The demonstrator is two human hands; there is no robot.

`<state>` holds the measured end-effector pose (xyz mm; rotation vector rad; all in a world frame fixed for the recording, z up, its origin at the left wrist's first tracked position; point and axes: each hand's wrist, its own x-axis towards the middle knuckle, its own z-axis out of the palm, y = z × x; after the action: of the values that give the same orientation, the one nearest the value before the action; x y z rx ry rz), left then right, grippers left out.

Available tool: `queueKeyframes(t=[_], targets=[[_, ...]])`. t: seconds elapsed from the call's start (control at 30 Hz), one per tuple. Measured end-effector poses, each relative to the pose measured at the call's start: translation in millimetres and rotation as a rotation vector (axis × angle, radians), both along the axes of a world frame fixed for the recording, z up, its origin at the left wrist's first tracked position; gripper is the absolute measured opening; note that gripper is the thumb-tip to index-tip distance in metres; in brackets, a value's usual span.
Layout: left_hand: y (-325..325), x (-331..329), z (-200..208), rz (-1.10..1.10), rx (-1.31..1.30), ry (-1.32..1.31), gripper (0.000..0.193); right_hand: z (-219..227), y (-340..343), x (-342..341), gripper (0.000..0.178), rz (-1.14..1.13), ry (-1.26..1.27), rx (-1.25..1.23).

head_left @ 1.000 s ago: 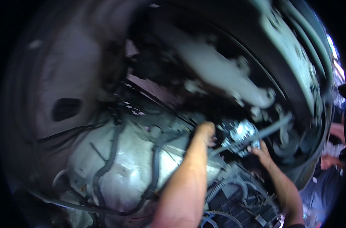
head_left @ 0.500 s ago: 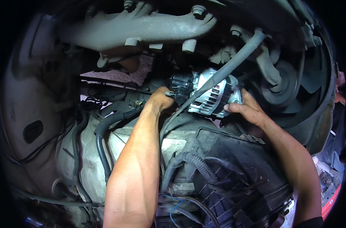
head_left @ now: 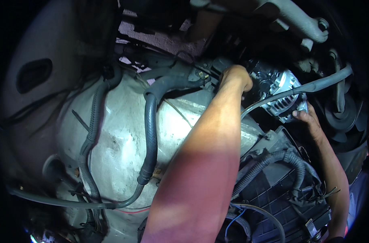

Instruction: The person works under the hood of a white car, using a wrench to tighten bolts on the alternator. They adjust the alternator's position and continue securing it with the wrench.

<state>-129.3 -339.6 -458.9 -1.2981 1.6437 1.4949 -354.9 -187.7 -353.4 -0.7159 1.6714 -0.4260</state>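
Observation:
A silver finned alternator (head_left: pixel 288 79) sits in the engine bay at upper right. My right hand (head_left: pixel 310 120) grips its near right end, thumb on the metal casing. Beside the dark rear of the alternator, my left hand (head_left: pixel 235 79) is closed with its fingers curled. Those fingertips are turned away, so what they hold is hidden. A grey hose (head_left: pixel 320 84) crosses in front of the alternator and bends down past my left hand.
A pale metal housing (head_left: pixel 121 137) fills the middle left, with a thick black hose (head_left: pixel 151 133) and corrugated conduit (head_left: pixel 88 150) over it. A black ribbed plastic box (head_left: pixel 269 194) lies at lower right. The manifold (head_left: pixel 300 18) overhangs at upper right, above a pulley (head_left: pixel 340 115).
The view has swung left, so the alternator and both hands appear farther right. My right hand keeps its grip. The small metal piece seen at my left fingers is now out of sight.

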Motion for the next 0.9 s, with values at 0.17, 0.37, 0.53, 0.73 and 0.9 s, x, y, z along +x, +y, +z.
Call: queueKeyframes(t=[0.17, 0.37, 0.53, 0.73, 0.9], targets=[[-2, -1, 12, -0.159, -0.109, 0.042, 0.030, -5, 6, -1, 0.071, -0.169, -0.106, 0.082], [-1, -6, 5, 0.064, -0.001, 0.042, 0.034, -12, 14, -18, 0.052, -0.193, -0.082, 0.120], [-1, -10, -2, 0.046, -0.209, -0.009, 0.034, -13, 11, -22, 0.048, -0.155, -0.179, 0.161], [-1, -6, 2, 0.050, -0.088, 0.062, 0.030, -9, 13, -12, 0.050, -0.227, -0.032, 0.103], [6, 4, 20, 0.174, 0.110, 0.069, 0.033, -8, 5, -10, 0.064, -0.112, -0.073, 0.080]])
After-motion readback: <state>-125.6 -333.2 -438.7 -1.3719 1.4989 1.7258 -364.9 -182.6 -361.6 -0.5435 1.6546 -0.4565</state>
